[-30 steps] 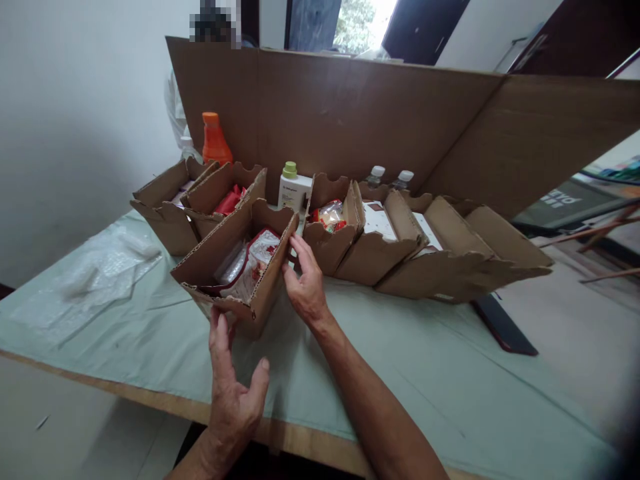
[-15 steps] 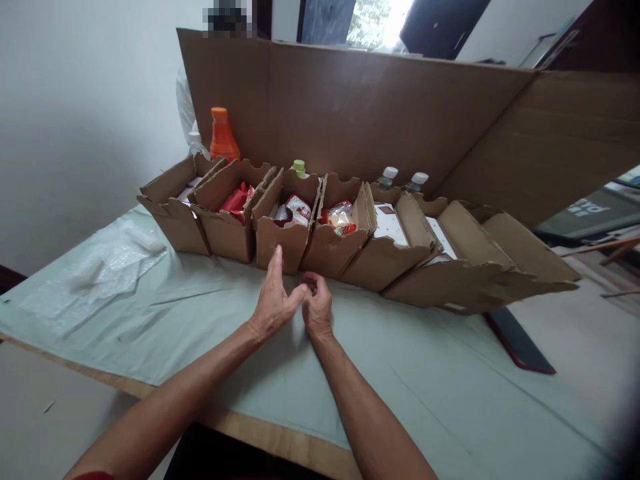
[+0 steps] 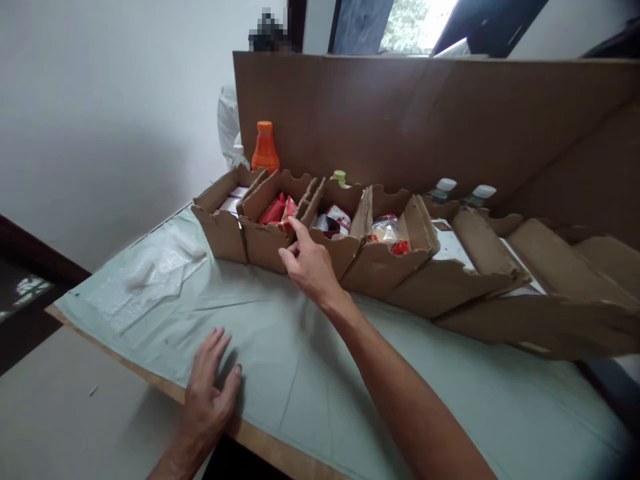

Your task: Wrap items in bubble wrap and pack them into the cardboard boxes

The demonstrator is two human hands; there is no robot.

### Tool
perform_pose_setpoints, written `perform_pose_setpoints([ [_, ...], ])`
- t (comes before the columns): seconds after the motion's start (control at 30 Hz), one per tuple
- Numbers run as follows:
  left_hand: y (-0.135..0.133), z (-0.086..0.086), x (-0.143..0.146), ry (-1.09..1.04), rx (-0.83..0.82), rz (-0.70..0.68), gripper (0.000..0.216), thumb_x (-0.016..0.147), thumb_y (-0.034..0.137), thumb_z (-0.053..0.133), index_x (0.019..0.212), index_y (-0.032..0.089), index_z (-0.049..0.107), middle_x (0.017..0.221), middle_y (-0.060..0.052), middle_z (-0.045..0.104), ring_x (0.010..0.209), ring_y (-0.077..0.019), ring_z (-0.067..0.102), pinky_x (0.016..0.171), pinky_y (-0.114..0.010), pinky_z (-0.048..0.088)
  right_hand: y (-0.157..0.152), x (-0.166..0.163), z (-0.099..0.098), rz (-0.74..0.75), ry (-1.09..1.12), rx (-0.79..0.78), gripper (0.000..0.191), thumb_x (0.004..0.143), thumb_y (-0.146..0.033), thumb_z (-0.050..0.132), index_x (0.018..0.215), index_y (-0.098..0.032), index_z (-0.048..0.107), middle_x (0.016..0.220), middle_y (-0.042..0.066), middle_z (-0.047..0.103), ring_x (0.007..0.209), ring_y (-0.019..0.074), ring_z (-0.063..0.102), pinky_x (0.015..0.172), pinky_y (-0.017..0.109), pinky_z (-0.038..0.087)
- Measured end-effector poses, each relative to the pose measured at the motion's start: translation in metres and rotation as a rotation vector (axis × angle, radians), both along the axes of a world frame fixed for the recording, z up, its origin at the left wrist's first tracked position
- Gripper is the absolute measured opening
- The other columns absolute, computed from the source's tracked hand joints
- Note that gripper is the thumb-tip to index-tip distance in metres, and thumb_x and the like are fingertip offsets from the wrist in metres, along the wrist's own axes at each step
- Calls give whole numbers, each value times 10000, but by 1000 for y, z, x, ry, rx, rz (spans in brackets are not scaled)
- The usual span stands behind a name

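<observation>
My right hand [image 3: 313, 267] reaches to the second cardboard box [image 3: 265, 247] from the left. Its index finger is stretched out at the front rim, right by a red packet [image 3: 275, 210], and the thumb stands apart below. Whether the fingertip touches the packet I cannot tell. Over the near edge of the green cloth [image 3: 280, 347], my left hand [image 3: 207, 380] has its fingers spread, with nothing in it. The third box [image 3: 340, 253] holds a red and white packet [image 3: 339, 219]. A clear, red-marked packet [image 3: 387, 230] lies in the box right of it.
The row of boxes goes on rightward, with white items [image 3: 453, 247] inside. Behind stand an orange bottle [image 3: 265, 150], white-capped bottles [image 3: 443, 190] and a tall cardboard panel [image 3: 375, 120]. Crumpled clear plastic wrap [image 3: 155, 270] lies on the cloth at left.
My hands were close together before the middle boxes. The right has moved left and forward to the second box; the left has drawn back to the near edge. The view has turned.
</observation>
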State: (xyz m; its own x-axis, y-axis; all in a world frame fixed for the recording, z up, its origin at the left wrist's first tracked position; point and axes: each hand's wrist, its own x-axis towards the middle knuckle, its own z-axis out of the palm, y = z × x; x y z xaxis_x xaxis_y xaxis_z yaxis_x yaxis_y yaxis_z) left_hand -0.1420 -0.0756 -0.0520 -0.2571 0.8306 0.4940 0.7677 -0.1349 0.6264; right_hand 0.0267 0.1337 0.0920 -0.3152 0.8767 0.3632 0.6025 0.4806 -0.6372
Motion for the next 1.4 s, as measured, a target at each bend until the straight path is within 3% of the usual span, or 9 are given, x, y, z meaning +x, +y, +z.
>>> perform_pose_setpoints([
  [0.13,0,-5,4,26,120,-50,414,962,205,572,1375,222,566,1435,-161,596,1396,-326,529,1096,-536,517,18,-34,14,-86,-164,-16,259,953,-226,549,1114,-234,751,826,54,771,800,237,719,745,300,487],
  [0.27,-4,-9,6,-192,108,31,531,960,223,586,1480,263,483,1479,-127,565,1394,-277,534,1163,-478,460,-31,-20,3,10,-105,13,236,961,-203,521,1011,-228,751,742,15,747,686,174,701,666,244,468],
  [0.43,-3,-7,-3,-630,8,127,667,900,360,675,1513,248,436,1548,-146,495,1454,-305,473,1236,-503,362,-125,58,0,139,169,-58,230,932,-196,534,1022,-227,744,765,-2,754,666,138,703,669,228,523],
  [0.6,-5,20,5,-695,-123,64,707,880,402,679,1519,285,399,1574,-124,468,1450,-299,479,1209,-492,408,-163,167,8,-200,288,-179,143,827,-323,641,903,-245,732,699,11,696,539,147,625,492,238,493],
  [0.83,-36,41,42,-410,-431,-162,407,789,600,661,946,225,688,912,-92,734,969,-336,712,873,-473,607,-227,243,-28,-279,224,-312,936,722,-472,786,1560,-226,450,905,86,727,776,222,734,722,320,618],
  [0.93,-38,46,49,-380,-464,-159,381,806,602,621,855,226,653,790,-74,715,793,-299,706,680,-397,594,-243,227,-56,-270,165,-277,905,671,-525,832,1485,-244,554,1201,160,728,1073,349,722,884,464,623],
  [1.07,-6,55,70,-470,-417,-249,333,875,445,592,1099,201,626,1019,-87,748,951,-263,722,723,-333,587,-225,210,-70,-274,92,-202,424,816,-557,722,1106,-248,751,1069,117,774,1022,356,721,986,545,568],
  [1.17,39,57,103,-519,-352,-379,331,885,342,559,1170,180,600,1115,-101,740,1036,-253,708,865,-370,585,-198,223,-67,-401,111,-61,366,845,-580,656,950,-236,719,881,96,767,899,330,729,918,480,582],
  [1.4,99,41,135,-451,-235,-521,792,831,236,603,1577,178,341,1596,-164,458,1435,-310,488,1196,-511,409,-189,256,-102,-679,34,-125,602,878,-613,574,1332,-221,630,1042,129,778,720,297,723,591,398,533],
])
